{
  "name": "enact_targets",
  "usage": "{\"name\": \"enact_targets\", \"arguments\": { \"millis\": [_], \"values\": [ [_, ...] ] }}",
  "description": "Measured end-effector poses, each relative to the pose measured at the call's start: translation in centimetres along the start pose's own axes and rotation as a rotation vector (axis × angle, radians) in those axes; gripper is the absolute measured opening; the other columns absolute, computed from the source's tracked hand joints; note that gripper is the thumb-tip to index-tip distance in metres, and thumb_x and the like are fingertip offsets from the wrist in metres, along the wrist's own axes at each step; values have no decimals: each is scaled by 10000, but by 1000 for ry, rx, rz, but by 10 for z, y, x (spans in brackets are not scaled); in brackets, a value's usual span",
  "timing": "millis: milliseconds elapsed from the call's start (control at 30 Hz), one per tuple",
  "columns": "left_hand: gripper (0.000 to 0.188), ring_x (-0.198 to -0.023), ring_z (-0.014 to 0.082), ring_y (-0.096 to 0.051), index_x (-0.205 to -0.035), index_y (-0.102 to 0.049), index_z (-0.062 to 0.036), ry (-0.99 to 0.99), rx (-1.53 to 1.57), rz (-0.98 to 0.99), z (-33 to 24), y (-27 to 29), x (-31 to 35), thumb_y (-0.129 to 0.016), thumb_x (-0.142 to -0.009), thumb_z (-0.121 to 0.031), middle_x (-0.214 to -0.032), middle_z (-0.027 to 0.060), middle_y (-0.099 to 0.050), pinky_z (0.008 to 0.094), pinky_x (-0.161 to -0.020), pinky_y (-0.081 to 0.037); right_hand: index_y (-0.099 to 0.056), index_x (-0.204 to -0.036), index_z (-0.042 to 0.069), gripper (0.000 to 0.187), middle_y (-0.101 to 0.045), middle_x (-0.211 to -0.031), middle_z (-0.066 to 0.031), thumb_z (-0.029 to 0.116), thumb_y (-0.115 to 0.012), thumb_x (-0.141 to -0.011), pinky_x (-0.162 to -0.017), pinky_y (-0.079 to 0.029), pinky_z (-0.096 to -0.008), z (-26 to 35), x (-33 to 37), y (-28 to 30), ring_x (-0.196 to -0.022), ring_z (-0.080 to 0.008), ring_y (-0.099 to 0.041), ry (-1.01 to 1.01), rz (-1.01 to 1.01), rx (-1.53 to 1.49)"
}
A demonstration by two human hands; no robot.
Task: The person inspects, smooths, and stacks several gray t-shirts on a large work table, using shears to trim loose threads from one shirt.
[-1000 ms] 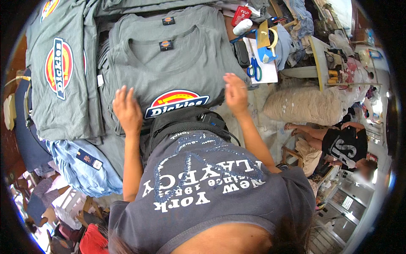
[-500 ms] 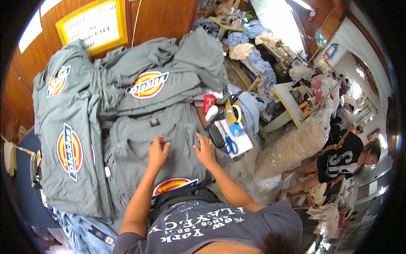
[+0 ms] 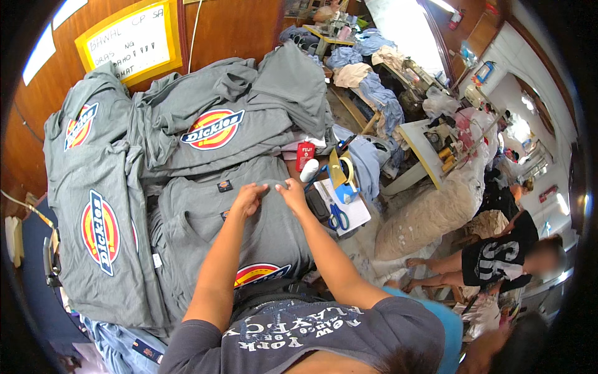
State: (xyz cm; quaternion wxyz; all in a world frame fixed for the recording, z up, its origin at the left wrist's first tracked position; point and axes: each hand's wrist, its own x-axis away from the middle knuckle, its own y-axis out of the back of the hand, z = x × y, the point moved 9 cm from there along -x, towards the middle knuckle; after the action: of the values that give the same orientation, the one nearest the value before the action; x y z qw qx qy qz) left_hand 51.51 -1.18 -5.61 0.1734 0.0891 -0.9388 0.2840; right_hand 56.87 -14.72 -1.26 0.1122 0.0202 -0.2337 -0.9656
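In front of me a grey T-shirt lies spread on top of other grey shirts, with a small dark label at a neckline and part of a red and yellow print near my waist. My left hand is closed on the shirt's cloth, thumb and fingers together. Close to its right, my right hand pinches the cloth too. Between the two hands only a short stretch of fabric shows; the exact grip of the fingertips is partly hidden.
Piles of grey printed shirts lie left and beyond. To the right are blue-handled scissors, a tape dispenser, a white spool-like object and a red box. Farther right stand a stuffed sack and a seated person.
Both hands have moved farther from me and nearer each other, going from spread fingers to pinching the shirt. Someone in blue now shows at the lower right beside me.
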Motion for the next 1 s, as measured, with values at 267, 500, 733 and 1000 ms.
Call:
{"name": "enact_targets", "arguments": {
  "millis": [267,500,733,1000],
  "values": [
    [292,-797,199,-599,-1028,-545,0,-482,-1008,-228,-77,4,82,-565,-780,-154,-888,131,-616,294,-693,-467,-432,-1129,-19,535,-569,-874,-115,139,-685,-684,-636,-451,-269,-6,-9,-3,-736,-176,-558,-261,265,-381],
    [369,-978,266,-441,-1044,-506,-100,-705,-1806,-879,-128,99,207,-526,-785,-362,-1047,70,-486,389,-802,-357,-606,-961,147,436,-486,-1014,-124,456,-657,-657,-877,-351,-393,43,-6,-8,-1024,-323,-423,447,246,372],
    [399,-581,281,-500,-662,-434,-50,-862,-1835,-863,-140,108,199,-519,-776,-423,-640,98,-484,365,-496,-395,-580,-892,108,397,-572,-874,-129,455,-603,-700,-732,-405,-411,60,-7,-34,-882,-326,-525,507,275,435],
    [463,-505,287,-547,-606,-462,-54,-799,-1953,-751,-154,134,158,-477,-784,-481,-580,110,-541,366,-428,-406,-521,-867,109,391,-594,-708,-137,487,-482,-772,-522,-426,-422,65,-14,-42,-668,-352,-568,699,109,530]
  ]
}}
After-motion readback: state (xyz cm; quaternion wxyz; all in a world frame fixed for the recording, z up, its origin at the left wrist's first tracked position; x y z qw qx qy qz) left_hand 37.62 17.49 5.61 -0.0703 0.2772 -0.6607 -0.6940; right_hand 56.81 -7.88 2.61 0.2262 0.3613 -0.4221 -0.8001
